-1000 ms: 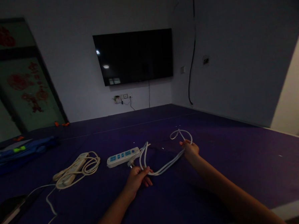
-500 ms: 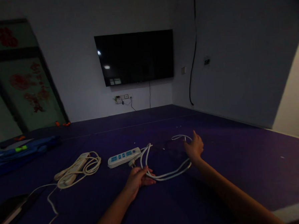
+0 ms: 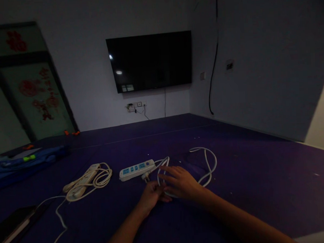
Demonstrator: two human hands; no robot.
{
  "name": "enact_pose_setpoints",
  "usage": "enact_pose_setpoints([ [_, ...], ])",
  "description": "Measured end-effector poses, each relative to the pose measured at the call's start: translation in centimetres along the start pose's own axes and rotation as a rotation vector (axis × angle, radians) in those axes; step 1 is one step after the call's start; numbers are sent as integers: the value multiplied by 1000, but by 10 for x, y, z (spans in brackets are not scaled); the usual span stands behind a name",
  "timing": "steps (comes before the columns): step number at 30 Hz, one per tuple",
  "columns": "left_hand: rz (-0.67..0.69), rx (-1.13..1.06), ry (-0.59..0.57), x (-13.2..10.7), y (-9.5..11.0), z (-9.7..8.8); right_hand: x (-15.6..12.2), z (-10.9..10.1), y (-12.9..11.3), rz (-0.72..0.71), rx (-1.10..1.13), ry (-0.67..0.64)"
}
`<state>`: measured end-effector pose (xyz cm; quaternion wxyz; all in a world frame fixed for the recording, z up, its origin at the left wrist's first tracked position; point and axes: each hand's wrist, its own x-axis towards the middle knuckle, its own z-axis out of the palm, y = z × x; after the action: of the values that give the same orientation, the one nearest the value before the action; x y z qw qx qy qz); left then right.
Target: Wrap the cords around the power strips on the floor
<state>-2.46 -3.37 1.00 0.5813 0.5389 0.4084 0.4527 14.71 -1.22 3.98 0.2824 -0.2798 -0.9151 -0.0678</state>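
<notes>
A white power strip with blue sockets lies on the purple surface, its plug just below its right end. From that end runs its white cord, partly looped between my hands and curling out to the right. My left hand is closed on the looped cord near the plug. Over the same loop reaches my right hand, fingers extended and apart, partly covering the cord and the left fingertips. Whether the right fingers touch the cord is unclear.
A second power strip with its cream cord coiled on it lies to the left. Beyond it are a dark flat object at lower left and blue cloth. A television hangs on the far wall.
My right hand has left the cord's far right loop and moved left, over to my left hand. The right part of the cord now lies loose. My left hand stays on the cord.
</notes>
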Motion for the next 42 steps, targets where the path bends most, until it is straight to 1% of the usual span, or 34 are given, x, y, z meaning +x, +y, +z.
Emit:
enact_pose_setpoints([
  [2, 47, 37, -11, 1, -1, 0, 0, 0, 0, -24, 9, -7],
  [4, 83, 83, -20, 1, -1, 0, -1, 2, 4, -19, 33, 23],
  [7, 137, 183, -45, 0, -1, 1, -1, 4, 12, 18, 68, 74],
  [9, 181, 271, -52, -2, 0, 1, -1, 3, 14, 44, 73, 80],
  [11, 233, 379, -20, -3, 1, 0, 0, 2, 13, 76, 62, 68],
  [13, 313, 538, 64, -5, 4, -2, 2, -1, 12, 115, 50, 55],
  [17, 577, 936, 334, -7, 13, -10, 2, -3, 12, 163, 49, 60],
  [19, 669, 1083, 434, -7, 16, -16, 2, -4, 14, 188, 58, 89],
  [21, 668, 1194, 489, -5, 16, -22, 1, -4, 17, 227, 79, 140],
  [23, 594, 1280, 504, -3, 14, -27, 0, -6, 22, 272, 117, 205],
  [25, 507, 1334, 492, 0, 10, -32, 0, -8, 27, 332, 164, 284],
  [27, 455, 1355, 475, 2, 6, -37, -1, -11, 35, 424, 241, 371],
  [30, 444, 1352, 468, 4, 2, -41, -2, -16, 47, 609, 425, 453],
  [33, 440, 1346, 469, 4, 1, -43, -2, -20, 59, 787, 622, 467],
  [37, 425, 1311, 447, 5, -2, -45, -3, -24, 72, 983, 791, 405],
  [39, 442, 1268, 441, 7, -5, -47, -5, -26, 77, 1026, 869, 371],
  [42, 503, 1188, 429, 12, -12, -52, -6, -26, 79, 1009, 1024, 370],
])
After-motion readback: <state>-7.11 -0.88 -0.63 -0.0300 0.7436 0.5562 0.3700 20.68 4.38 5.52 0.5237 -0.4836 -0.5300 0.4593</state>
